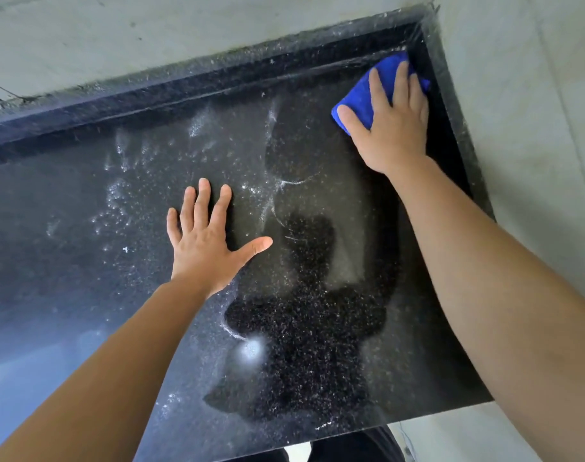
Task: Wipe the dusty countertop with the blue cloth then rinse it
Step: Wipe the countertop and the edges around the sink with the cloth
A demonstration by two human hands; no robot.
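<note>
From the head camera, a dark, speckled polished-stone table (71, 235) fills the view, filmed with pale dust and white flecks, with darker, glossier patches down its middle and right side. The folded bright-blue cloth (364, 98) lies in the far right corner of the table, up against the raised dark stone back edge (184, 86) and close to the grey plastered wall (534, 135) on the right. The right hand (392, 128) lies flat on top of the cloth, arm stretched far forward and nearly straight; its fingers (402, 78) are extended and slightly spread across the cloth, pressing it down, with the thumb laid out over the cloth's near left corner. The left hand (202, 246) is out over the middle of the table, well apart from the cloth, palm down, forearm reaching in from the lower left. Its fingers (202, 200) are straight and fanned, the thumb splayed wide to the right; the palm seems to rest on the dusty surface, though actual contact is hard to confirm from above. Dark trouser legs (351, 450) show below the table's near edge.
</note>
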